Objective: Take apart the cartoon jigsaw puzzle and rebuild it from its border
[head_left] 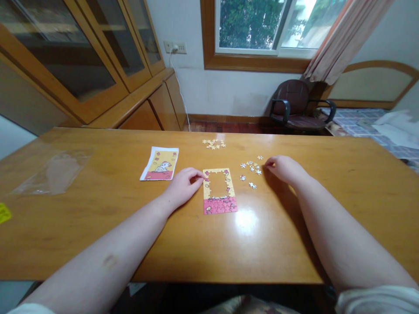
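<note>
A partly assembled jigsaw puzzle lies on the table, yellow above and pink below, with an unfilled opening in its middle. My left hand rests at its left side, fingertips touching the upper left edge, thumb and fingers apart. Loose white-and-blue puzzle pieces are scattered to the right of it. Just beyond them is my right hand, its fingers pinched together close to the tabletop; whatever is between them is hidden. A picture sheet showing a white cartoon animal on yellow and pink lies left of the puzzle.
Several yellow puzzle pieces sit near the far edge of the wooden table. A clear plastic bag lies at the left. Behind the table stand a glass-door cabinet and an office chair.
</note>
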Demonstrator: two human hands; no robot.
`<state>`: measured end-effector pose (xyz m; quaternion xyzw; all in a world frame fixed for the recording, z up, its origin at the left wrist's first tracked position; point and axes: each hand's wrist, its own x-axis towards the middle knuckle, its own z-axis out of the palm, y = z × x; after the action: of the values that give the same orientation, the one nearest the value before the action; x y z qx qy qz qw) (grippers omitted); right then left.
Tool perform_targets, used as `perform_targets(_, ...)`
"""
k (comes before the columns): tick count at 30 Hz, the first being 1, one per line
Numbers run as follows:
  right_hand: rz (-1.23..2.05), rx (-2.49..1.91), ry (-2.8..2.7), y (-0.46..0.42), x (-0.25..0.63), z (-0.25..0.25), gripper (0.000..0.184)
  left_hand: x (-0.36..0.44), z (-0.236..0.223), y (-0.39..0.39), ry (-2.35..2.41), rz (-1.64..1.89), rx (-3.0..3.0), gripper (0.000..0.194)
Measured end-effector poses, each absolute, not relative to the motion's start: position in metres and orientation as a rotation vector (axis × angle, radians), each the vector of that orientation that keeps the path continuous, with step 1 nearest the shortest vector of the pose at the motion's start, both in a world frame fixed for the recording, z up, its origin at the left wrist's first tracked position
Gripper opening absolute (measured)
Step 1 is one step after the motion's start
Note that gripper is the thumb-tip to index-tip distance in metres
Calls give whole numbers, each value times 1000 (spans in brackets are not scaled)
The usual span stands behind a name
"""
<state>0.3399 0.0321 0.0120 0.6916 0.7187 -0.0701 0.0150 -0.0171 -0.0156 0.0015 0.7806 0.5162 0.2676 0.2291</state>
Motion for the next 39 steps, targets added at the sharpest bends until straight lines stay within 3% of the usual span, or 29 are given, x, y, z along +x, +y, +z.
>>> perform_targets(39, -221, 2179, 2377, 29, 333, 11, 28, -17, 1, -15, 1424, 748, 2128, 17)
